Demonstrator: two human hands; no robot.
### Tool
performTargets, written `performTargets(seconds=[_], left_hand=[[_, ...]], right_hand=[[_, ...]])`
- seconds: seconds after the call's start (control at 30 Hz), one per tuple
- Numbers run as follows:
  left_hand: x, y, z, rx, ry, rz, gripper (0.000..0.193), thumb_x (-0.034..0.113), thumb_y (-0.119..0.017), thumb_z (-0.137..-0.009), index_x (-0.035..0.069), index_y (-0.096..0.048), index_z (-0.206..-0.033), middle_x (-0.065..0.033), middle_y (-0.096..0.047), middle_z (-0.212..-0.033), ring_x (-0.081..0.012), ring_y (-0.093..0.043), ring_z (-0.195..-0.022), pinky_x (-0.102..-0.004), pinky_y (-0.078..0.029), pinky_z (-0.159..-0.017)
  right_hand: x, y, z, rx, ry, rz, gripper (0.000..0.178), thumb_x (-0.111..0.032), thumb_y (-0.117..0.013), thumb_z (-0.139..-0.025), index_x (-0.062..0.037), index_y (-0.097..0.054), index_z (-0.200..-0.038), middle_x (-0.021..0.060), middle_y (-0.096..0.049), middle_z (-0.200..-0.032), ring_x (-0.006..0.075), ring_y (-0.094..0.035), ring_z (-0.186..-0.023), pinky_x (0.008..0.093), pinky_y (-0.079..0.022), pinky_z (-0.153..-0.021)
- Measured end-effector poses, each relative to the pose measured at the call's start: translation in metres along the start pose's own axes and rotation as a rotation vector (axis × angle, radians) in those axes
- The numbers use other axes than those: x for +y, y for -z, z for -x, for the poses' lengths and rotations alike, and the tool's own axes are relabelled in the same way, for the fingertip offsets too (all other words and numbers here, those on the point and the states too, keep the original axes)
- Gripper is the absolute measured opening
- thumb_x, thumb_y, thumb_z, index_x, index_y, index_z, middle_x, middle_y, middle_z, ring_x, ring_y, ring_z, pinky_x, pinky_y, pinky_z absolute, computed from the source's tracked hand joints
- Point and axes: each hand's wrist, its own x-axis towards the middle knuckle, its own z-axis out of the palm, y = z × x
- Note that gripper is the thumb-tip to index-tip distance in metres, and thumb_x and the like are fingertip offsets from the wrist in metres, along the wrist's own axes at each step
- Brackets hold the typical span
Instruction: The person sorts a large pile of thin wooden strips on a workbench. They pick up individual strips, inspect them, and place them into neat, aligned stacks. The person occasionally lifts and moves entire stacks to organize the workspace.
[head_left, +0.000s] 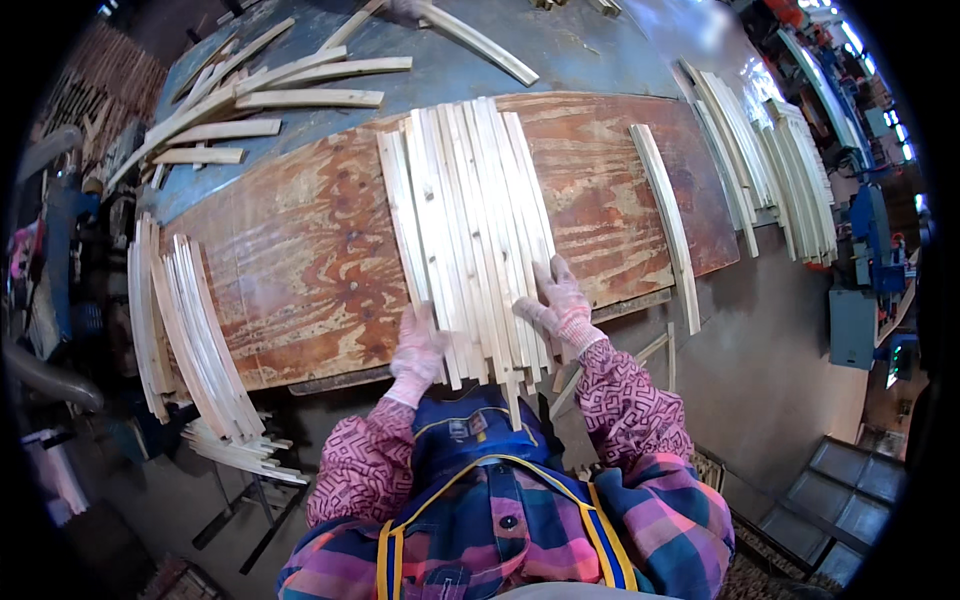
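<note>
A bundle of long pale wooden strips (470, 220) lies side by side across a worn plywood board (290, 250). Their near ends are uneven, and one strip juts out toward my apron. My left hand (418, 345), in a light glove and slightly blurred, presses along the bundle's left edge near its close end, fingers stretched out. On the right edge my gloved right hand (557, 302) lies with fingers spread, touching the outer strips. Neither hand wraps round a strip.
One separate strip (665, 220) lies at the board's right. More strips (205, 340) overhang its left end. Loose strips (310, 98) are scattered on the blue-grey tabletop (440, 75) beyond. Stacked strips (800, 180) stand far right. Below left, a stand holds further strips (245, 450).
</note>
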Motion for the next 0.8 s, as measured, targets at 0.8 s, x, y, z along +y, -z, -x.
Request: performTargets(seconds=[0.8], left_hand=[[0.104,-0.023,-0.113,-0.044,0.285,1.102,0.075,0.034,-0.070,-0.093,0.008,-0.032,-0.152,-0.0117,-0.060,-0.129,-0.0233,-0.061,-0.111,-0.0353,-0.051,-0.097]], right_hand=[[0.099,0.111,-0.063,-0.224,-0.171,-0.714,0.064,-0.035,-0.074,-0.087,-0.0017,-0.051,-0.137,0.0124,-0.067,-0.111,0.0200,-0.063,-0.101,0.0329,-0.052,-0.086]])
